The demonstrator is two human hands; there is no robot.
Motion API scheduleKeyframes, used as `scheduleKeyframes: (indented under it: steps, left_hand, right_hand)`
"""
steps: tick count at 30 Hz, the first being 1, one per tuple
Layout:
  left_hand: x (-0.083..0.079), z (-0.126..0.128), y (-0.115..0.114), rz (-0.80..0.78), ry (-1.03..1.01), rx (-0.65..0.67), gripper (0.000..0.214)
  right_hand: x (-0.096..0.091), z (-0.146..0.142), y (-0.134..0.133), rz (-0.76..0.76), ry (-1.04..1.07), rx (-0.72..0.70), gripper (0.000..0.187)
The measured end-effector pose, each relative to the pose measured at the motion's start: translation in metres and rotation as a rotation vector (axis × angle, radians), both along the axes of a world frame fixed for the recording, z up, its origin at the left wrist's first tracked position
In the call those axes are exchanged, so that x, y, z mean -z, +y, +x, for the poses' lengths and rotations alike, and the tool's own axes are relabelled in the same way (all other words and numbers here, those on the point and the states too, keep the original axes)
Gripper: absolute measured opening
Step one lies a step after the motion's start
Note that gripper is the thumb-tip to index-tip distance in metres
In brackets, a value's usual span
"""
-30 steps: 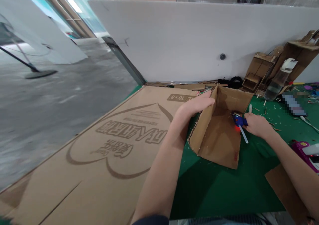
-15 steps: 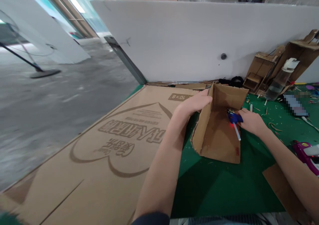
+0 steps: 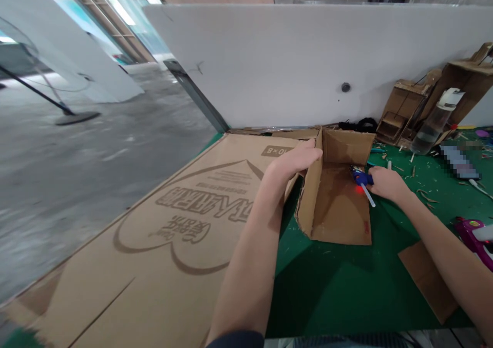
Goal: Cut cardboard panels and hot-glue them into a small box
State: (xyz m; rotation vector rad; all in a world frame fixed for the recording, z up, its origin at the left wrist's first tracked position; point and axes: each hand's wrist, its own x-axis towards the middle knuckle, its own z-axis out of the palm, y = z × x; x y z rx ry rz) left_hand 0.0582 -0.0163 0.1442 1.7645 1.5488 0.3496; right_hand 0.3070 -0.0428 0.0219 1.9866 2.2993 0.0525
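Observation:
My left hand (image 3: 295, 162) lies flat against the outer side of the upright left wall of a small open cardboard piece (image 3: 339, 212), fingers stretched along its top edge. My right hand (image 3: 385, 182) is closed around a blue glue gun (image 3: 361, 177) with a white glue stick poking out behind. The gun's tip points into the far right corner of the cardboard piece, and a small red light glows under it. The cardboard piece has a floor, a left wall and a back wall, and it sits on the green mat (image 3: 339, 286).
A large printed cardboard sheet (image 3: 165, 245) covers the table's left half. A white panel (image 3: 288, 65) stands behind. At right are cardboard constructions (image 3: 404, 109), a clear bottle (image 3: 433, 122), a purple tool (image 3: 475, 235), a cardboard scrap (image 3: 425, 278) and scattered trimmings.
The view has drifted slightly. My right hand with the glue gun has shifted a little left toward the back corner. My left hand keeps pressing the wall.

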Motion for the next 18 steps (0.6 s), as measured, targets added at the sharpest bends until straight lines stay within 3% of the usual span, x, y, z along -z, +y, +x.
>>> scheduleKeyframes:
  steps: [6, 12, 18]
  left_hand:
    - [-0.001, 0.000, 0.001, -0.025, -0.010, 0.005, 0.015]
    - [0.003, -0.001, 0.003, 0.005, -0.007, 0.024, 0.015]
    - [0.004, -0.002, 0.004, -0.018, -0.019, 0.019, 0.017]
  right_hand:
    - [-0.003, 0.015, -0.007, -0.059, 0.003, 0.043, 0.026]
    - [-0.002, 0.008, -0.008, 0.005, 0.003, 0.006, 0.027]
    - [-0.006, 0.015, -0.009, -0.052, 0.002, 0.050, 0.024]
